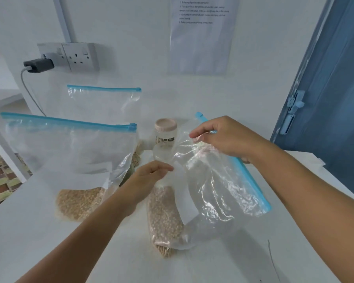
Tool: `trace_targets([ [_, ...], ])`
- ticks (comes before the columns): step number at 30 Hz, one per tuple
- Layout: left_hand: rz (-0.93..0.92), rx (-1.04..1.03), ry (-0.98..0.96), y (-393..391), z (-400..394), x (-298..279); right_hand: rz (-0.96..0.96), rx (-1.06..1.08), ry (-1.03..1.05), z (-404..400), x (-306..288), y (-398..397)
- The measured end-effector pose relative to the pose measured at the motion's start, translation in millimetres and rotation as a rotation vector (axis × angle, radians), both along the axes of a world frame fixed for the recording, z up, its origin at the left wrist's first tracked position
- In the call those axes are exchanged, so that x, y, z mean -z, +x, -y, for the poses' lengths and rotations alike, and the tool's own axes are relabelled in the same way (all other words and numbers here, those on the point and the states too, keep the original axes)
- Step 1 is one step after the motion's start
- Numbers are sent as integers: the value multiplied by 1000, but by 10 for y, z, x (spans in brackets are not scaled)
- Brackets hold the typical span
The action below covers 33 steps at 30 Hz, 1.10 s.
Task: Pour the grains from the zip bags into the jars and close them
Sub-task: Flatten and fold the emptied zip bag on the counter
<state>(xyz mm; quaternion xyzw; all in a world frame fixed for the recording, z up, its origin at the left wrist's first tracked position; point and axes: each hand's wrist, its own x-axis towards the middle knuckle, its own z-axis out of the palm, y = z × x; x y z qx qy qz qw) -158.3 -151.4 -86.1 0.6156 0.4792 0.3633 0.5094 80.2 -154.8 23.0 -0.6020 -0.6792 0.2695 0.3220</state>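
Note:
A clear zip bag (pixel 219 193) with a blue zip strip lies tilted on the white table, pale round grains (pixel 164 217) heaped in its lower end. My left hand (pixel 147 180) pinches the bag's plastic near its middle. My right hand (pixel 223 137) grips the upper plastic near the blue strip. Behind the bag stands a clear jar (pixel 165 135) with a beige lid on it, partly veiled by the plastic. A second bag (pixel 70 154) with grains (pixel 78 203) at its bottom stands upright at the left. A third bag (pixel 102 103) stands further back.
A wall (pixel 151 48) with a double socket (pixel 78 57) and a plugged charger (pixel 38 65) rises behind the table (pixel 213 266). A printed sheet (pixel 200 35) hangs on it. A blue door (pixel 331 88) stands at the right. The table's left edge drops to a patterned floor (pixel 0 180).

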Motion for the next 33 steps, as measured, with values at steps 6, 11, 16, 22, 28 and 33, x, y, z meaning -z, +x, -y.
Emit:
trace_targets([
  [6,-22,-132,-360,-153,-156,437,-237,13,-77,12,102,46],
  [11,103,-173,-589,-74,-283,585,-296,1,-81,20,161,89],
  [16,335,-212,-632,31,-280,671,-338,18,-47,37,205,142],
  [22,343,-276,-502,-25,-283,626,-368,40,-8,139,232,291],
  [28,372,-292,-174,-201,-304,336,-446,92,57,300,421,537],
  [33,231,-321,47,-180,-282,265,-546,171,109,421,596,621],
])
